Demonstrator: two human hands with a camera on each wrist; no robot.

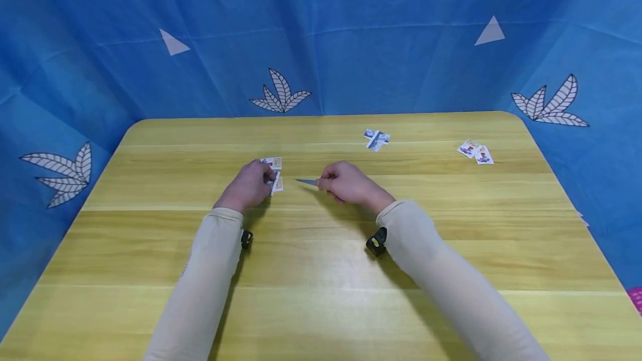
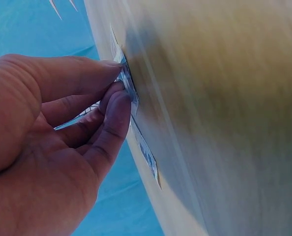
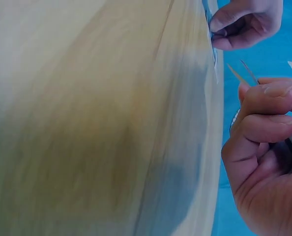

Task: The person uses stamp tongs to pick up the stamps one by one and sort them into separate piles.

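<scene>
My left hand (image 1: pixel 249 185) is over the table left of centre, its thumb and fingertips closed on the edge of a small printed paper piece (image 2: pixel 129 84). Two more small pieces lie close by: a printed one (image 1: pixel 273 162) just beyond the fingers and another (image 1: pixel 279 184) beside them. In the left wrist view, a further part of the paper (image 2: pixel 146 150) lies on the wood below the fingers. Tweezers (image 1: pixel 307 181) are gripped in my right hand (image 1: pixel 348 184), held above the table. Their two thin tips point left toward the papers and stand apart in the right wrist view.
A small cluster of grey-blue printed pieces (image 1: pixel 376 139) lies near the far edge of the wooden table (image 1: pixel 321 294). Further right are overlapping picture pieces (image 1: pixel 484 154). A blue patterned cloth (image 1: pixel 321 32) hangs behind and around the table.
</scene>
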